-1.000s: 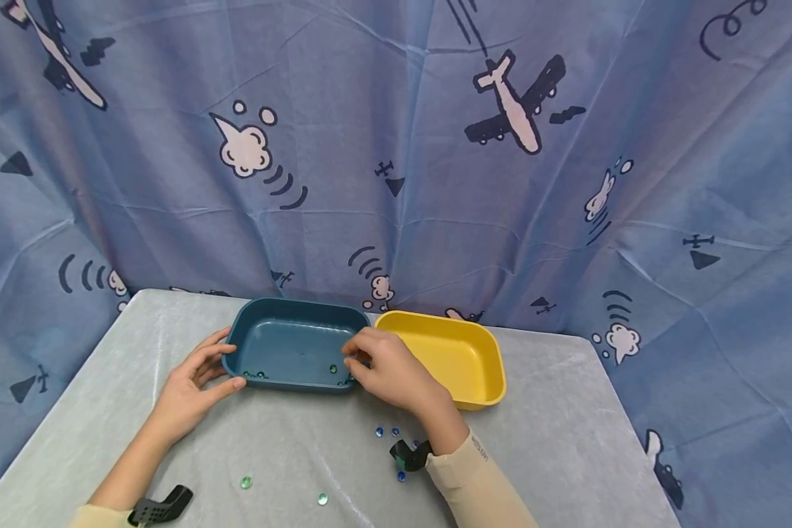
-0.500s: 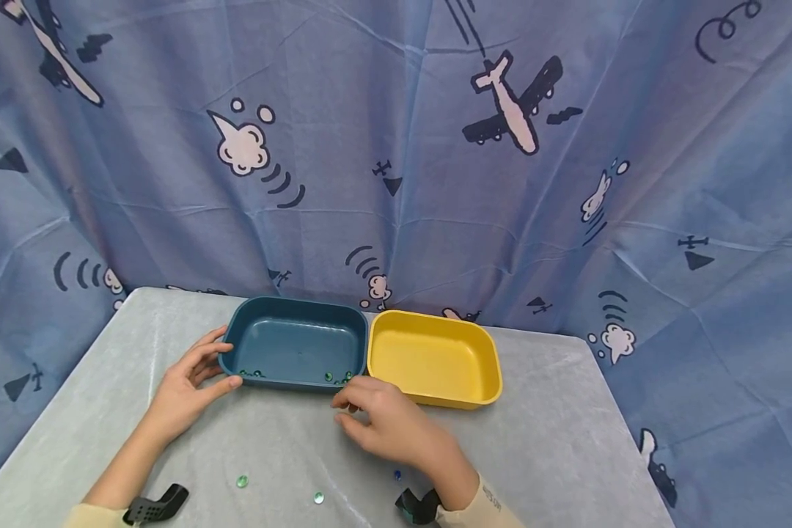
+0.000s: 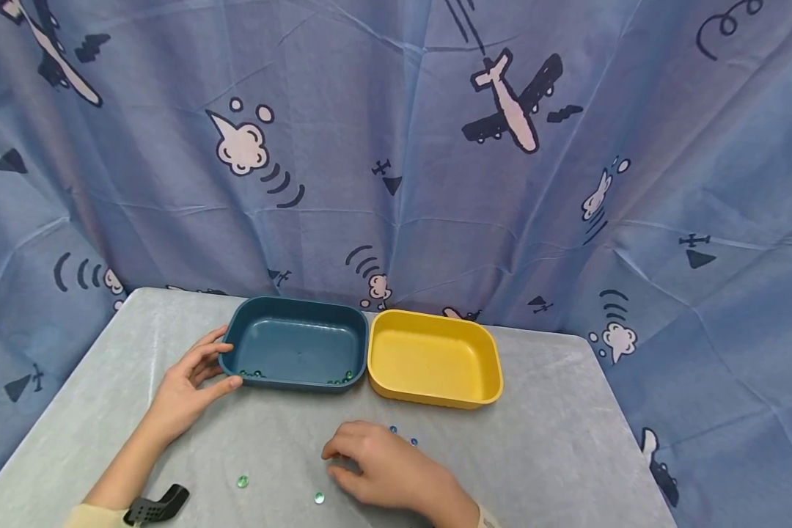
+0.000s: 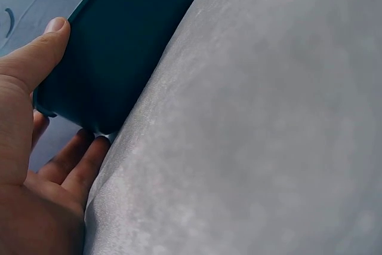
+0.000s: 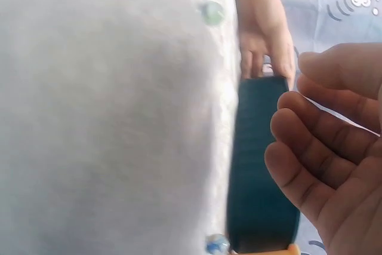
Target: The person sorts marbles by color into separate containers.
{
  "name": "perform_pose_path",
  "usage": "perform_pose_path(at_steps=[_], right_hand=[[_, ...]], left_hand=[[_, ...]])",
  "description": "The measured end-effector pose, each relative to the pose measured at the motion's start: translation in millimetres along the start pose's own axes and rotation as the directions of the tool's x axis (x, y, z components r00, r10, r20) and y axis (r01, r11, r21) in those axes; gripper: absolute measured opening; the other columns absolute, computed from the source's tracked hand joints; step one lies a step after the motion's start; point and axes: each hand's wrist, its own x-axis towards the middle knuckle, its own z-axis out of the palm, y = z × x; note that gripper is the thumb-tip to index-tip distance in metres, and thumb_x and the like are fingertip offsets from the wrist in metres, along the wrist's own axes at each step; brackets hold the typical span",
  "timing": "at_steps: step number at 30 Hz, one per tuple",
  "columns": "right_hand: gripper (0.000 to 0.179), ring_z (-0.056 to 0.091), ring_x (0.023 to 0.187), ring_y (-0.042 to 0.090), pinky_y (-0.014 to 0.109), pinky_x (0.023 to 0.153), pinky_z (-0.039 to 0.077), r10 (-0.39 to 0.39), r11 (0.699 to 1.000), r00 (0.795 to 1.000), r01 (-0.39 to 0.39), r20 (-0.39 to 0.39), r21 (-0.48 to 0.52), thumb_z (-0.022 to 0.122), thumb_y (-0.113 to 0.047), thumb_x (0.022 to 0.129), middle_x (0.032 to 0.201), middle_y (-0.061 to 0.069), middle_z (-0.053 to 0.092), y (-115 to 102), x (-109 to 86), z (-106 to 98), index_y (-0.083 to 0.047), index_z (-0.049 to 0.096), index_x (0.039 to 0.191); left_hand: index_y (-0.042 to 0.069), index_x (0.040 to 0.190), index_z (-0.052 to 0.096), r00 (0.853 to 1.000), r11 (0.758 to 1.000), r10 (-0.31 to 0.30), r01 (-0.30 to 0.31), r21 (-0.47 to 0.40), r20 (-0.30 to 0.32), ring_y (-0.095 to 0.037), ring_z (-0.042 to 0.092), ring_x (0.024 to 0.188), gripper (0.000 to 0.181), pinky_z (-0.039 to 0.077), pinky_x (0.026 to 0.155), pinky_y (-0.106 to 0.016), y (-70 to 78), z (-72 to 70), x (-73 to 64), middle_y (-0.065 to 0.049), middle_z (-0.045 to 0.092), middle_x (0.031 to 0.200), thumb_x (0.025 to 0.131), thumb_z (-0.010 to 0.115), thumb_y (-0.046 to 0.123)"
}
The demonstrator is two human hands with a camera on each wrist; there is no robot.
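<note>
The left fingers (image 3: pixel 206 355) hold the teal tray (image 3: pixel 297 346).

The left wrist view's top edge crops the teal tray (image 4: pixel 122 43).

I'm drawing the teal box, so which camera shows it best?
The head view, because you see down inside the teal box. The left wrist view shows only part of its outside; the right wrist view, one side partly behind the right hand.
</note>
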Motion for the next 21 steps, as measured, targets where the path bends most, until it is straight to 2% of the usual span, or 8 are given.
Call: perform_pose_path(at_steps=[7,14,18,21], right_hand=[[0.015,0.06,0.103,-0.008,0.007,0.094,0.05,0.009,1.0,0.993,-0.007,0.12,-0.02,0.071,-0.025,0.11,0.114,-0.016,0.07,-5.4,0.0,15.7,-0.02,0.078,0.122],[0.015,0.058,0.095,-0.011,0.007,0.086,0.052,0.108,0.993,0.955,-0.115,0.276,0.01,0.07,-0.03,0.111,0.108,-0.024,0.066,-11.9,6.8,24.4,-0.027,0.078,0.123],[0.015,0.058,0.094,-0.01,0.008,0.086,0.053,0.125,0.991,0.943,-0.134,0.308,0.008,0.07,-0.027,0.111,0.108,-0.023,0.067,-12.9,7.4,26.7,-0.027,0.078,0.124],[0.014,0.057,0.093,-0.01,0.008,0.086,0.053,0.129,0.991,0.942,-0.136,0.31,0.001,0.071,-0.023,0.111,0.107,-0.023,0.066,-12.8,6.4,27.4,-0.026,0.078,0.122]], left_hand=[[-0.004,0.143,0.061,1.0,1.0,0.007,-0.007,-0.007,-0.004,0.004,0.056,0.133,0.052,0.053,0.101,-0.012,1.8,1.8,-0.1,-0.015,0.038,0.173,0.095,0.083,-0.004],[-0.003,0.143,0.061,1.0,1.0,0.006,-0.007,-0.005,-0.006,0.001,0.058,0.133,0.053,0.053,0.101,-0.012,0.5,-0.7,0.2,-0.014,0.037,0.174,0.096,0.083,-0.003],[-0.003,0.143,0.061,1.0,1.0,0.004,-0.004,-0.008,0.0,0.0,0.058,0.133,0.053,0.053,0.101,-0.013,-1.2,-1.4,-0.6,-0.014,0.037,0.173,0.095,0.083,-0.004],[-0.003,0.143,0.061,1.0,1.0,0.005,-0.005,-0.002,0.003,0.001,0.058,0.133,0.053,0.053,0.101,-0.013,-1.9,-0.5,-0.7,-0.015,0.038,0.173,0.095,0.083,-0.004]])
